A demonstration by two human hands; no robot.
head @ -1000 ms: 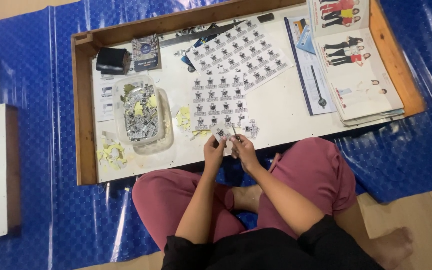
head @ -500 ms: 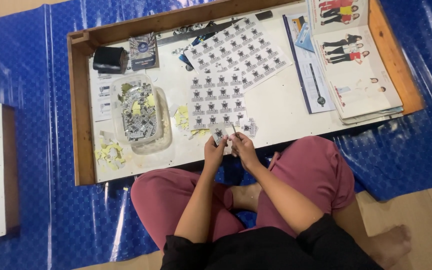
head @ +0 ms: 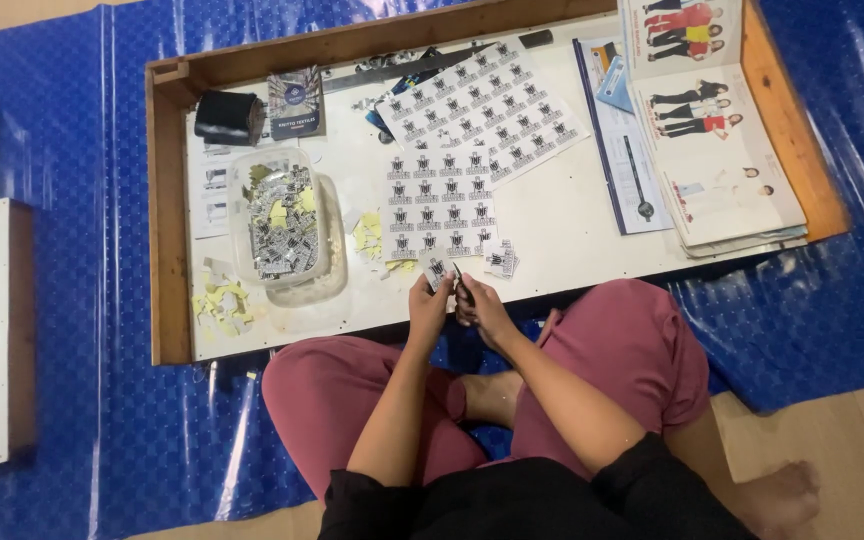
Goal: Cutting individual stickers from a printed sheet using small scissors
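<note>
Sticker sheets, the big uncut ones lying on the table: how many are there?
2. One large sheet lies tilted near the table's far edge; a smaller sheet lies just in front of the hands. More may be hidden underneath, and cut pieces fill the clear tub.

Home floor workspace; low wooden table (head: 167,215) on blue tarp (head: 62,120).

Blue plastic sheet (head: 82,110) over wooden floor (head: 852,440)
</note>
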